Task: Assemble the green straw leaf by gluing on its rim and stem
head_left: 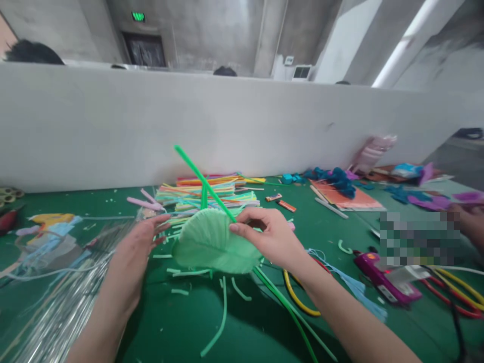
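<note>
Green desk (242,322) below; my right hand (270,239) pinches the leaf's (212,242) right edge, stem (204,184) slanting up-left; my left hand (138,252), fingers spread and released, touches its left rim.

We face a white partition wall (242,126) | green table mat (181,322) before us | grey concrete walls (219,30) beyond | green exit sign (138,16) over dark doorway (145,49) | bright light strip (406,38) upper right

Both bare forearms reach forward from the bottom edge and angle toward each other. The left hand (132,252) is held open, palm turned inward, fingers loosely extended. The right hand (270,237) is curled, thumb and fingertips pinched together, wrist bent slightly
</note>
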Tool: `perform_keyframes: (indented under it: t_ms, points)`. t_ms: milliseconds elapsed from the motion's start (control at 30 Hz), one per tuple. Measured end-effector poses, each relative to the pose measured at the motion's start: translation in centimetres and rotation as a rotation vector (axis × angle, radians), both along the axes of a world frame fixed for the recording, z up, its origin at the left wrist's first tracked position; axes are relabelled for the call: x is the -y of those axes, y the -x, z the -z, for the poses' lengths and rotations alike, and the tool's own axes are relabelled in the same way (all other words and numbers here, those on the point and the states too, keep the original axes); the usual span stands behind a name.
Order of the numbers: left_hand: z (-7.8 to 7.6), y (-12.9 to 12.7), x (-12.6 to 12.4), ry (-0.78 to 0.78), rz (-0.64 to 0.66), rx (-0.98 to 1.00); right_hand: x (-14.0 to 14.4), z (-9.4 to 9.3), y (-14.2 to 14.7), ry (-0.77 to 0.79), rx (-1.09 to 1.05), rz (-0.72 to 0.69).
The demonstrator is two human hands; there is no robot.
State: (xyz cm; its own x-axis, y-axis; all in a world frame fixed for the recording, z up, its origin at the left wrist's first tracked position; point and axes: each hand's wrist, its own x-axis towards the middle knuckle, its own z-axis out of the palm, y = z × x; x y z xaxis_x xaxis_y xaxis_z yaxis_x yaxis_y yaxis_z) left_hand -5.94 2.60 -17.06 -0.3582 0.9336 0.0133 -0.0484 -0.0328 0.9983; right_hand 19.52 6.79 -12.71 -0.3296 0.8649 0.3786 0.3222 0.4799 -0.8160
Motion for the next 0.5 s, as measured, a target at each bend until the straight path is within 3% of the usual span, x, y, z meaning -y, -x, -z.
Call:
perform_keyframes:
  t_ms: [100,200,267,333,400,500]
  points:
    - [-0.4,1.1,0.0,0.095,-0.029,0.200,-1.1,-1.9,-0.1,-0.183,-0.061,0.022]
    - [-1.0,0.5,0.6,0.271,0.266,0.616,-2.4,-3.0,-0.1,-0.431,-0.061,-0.190]
    - [-1.0,-0.4,0.8,0.299,0.345,0.806,-2.7,-3.1,-0.1,-0.573,0.026,-0.343]
    - [-0.6,-1.1,0.8,0.285,0.259,0.832,-2.4,-2.6,-0.3,-0.684,0.108,-0.413]
    - [0.3,-1.6,0.7,0.271,0.156,0.817,-1.5,-1.6,-0.7,-0.771,0.146,-0.384]
    - [1.4,-1.9,1.1,0.174,0.024,0.810,0.8,0.9,-1.2,-0.711,0.073,-0.143]
